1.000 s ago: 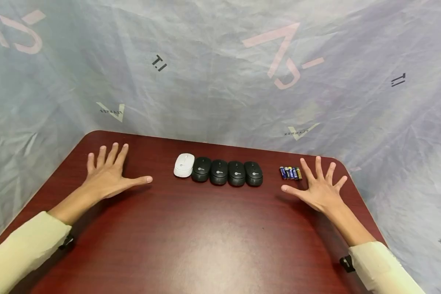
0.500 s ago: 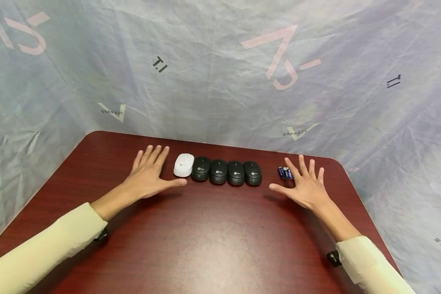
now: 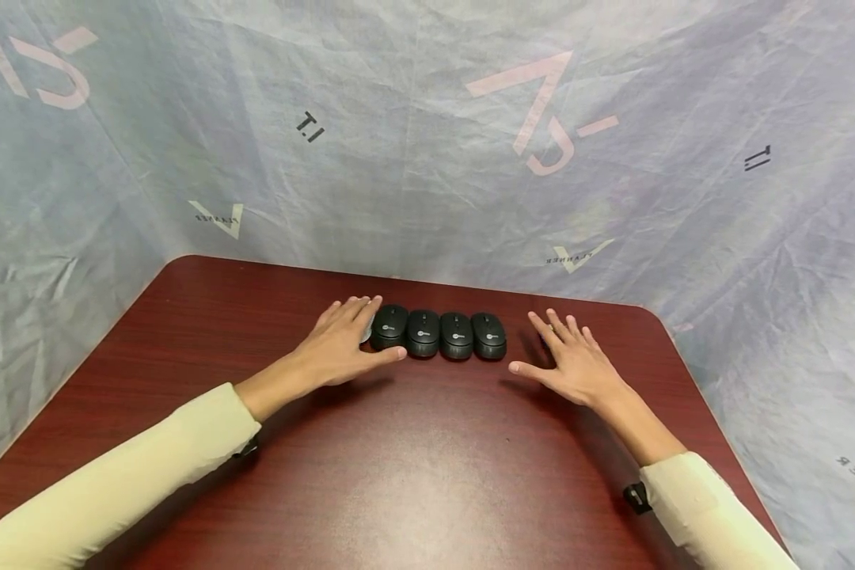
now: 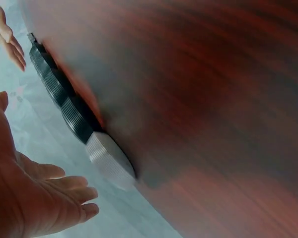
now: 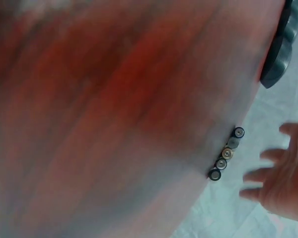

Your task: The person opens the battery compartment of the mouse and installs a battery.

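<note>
My left hand (image 3: 337, 346) hovers with fingers spread over the white computer mouse, which it almost wholly hides in the head view. In the left wrist view that white mouse (image 4: 111, 159) shows at the near end of the row, apart from the fingers. Several black computer mice (image 3: 423, 333) stand side by side to its right. My right hand (image 3: 573, 360), fingers straight and spread, is above the batteries and covers most of them from the head camera. The right wrist view shows these batteries (image 5: 227, 153) lying in a row, with the hand not touching them.
A dark red wooden table (image 3: 427, 459) with rounded far corners carries everything. Grey-white printed sheeting (image 3: 399, 158) hangs close behind it and along both sides. A dark wrist strap (image 3: 637, 498) shows under the right sleeve.
My left hand has moved right, from the table's left side to above the white mouse. My right hand has shifted left over the batteries. The mice and batteries have stayed put.
</note>
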`<action>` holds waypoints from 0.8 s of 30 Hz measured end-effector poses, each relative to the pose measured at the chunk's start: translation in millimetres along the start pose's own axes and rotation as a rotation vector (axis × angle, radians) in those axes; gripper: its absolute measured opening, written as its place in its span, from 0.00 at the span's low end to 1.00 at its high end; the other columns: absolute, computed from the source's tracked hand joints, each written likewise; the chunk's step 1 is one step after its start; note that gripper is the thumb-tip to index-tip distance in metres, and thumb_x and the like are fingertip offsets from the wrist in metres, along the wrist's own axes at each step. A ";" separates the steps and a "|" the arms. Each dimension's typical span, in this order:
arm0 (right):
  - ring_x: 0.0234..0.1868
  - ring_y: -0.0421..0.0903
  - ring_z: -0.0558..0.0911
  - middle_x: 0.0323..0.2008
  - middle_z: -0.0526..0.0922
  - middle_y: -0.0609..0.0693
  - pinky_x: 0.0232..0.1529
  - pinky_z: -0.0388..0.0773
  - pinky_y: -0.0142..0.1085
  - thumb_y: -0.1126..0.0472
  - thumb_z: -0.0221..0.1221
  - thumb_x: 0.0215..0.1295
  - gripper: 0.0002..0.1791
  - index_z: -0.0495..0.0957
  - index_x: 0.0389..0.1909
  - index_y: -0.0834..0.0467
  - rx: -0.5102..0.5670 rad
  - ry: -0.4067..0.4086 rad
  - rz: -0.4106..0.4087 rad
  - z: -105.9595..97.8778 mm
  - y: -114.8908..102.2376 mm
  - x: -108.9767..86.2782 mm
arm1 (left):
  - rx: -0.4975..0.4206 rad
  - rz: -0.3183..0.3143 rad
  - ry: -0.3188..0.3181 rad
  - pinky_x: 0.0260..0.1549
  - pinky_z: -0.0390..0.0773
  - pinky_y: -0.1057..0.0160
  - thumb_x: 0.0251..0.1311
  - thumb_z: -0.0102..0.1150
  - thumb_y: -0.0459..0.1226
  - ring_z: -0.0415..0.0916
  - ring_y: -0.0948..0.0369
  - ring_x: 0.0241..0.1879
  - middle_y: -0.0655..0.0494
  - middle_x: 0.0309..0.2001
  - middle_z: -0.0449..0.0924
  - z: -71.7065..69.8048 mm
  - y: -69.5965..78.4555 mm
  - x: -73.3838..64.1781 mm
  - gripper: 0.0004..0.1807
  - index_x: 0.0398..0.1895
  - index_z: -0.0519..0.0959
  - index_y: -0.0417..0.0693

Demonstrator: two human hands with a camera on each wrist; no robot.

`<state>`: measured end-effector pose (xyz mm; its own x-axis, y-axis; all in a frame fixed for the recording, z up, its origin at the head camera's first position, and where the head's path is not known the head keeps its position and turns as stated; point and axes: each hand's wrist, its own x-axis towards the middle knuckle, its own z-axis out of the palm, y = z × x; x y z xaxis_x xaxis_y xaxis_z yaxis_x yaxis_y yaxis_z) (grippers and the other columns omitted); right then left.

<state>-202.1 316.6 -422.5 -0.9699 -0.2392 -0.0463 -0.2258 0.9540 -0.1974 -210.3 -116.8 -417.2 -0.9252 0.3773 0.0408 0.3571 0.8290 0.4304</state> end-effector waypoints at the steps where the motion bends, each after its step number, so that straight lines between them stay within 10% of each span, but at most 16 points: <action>1: 0.91 0.75 0.48 0.93 0.49 0.64 0.92 0.44 0.72 0.16 0.56 0.73 0.61 0.49 0.94 0.45 -0.002 -0.006 -0.015 0.5 0.0 0.6 | -0.002 0.013 -0.001 0.95 0.45 0.38 0.69 0.59 0.77 0.51 0.40 0.92 0.35 0.90 0.57 2.1 3.2 1.7 0.65 0.93 0.53 0.45; 24: 0.87 0.68 0.66 0.87 0.68 0.62 0.86 0.65 0.72 0.33 0.53 0.88 0.42 0.63 0.90 0.53 0.003 -0.033 -0.235 0.7 -9.6 16.7 | 0.082 0.282 -0.112 0.92 0.55 0.34 0.85 0.53 0.58 0.62 0.37 0.87 0.35 0.85 0.68 31.6 65.6 51.9 0.40 0.86 0.68 0.40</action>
<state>-216.1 303.3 -422.1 -0.8873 -0.4601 -0.0307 -0.4444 0.8709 -0.2097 -230.8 -29.8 -415.3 -0.7697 0.6367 0.0465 0.6112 0.7139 0.3418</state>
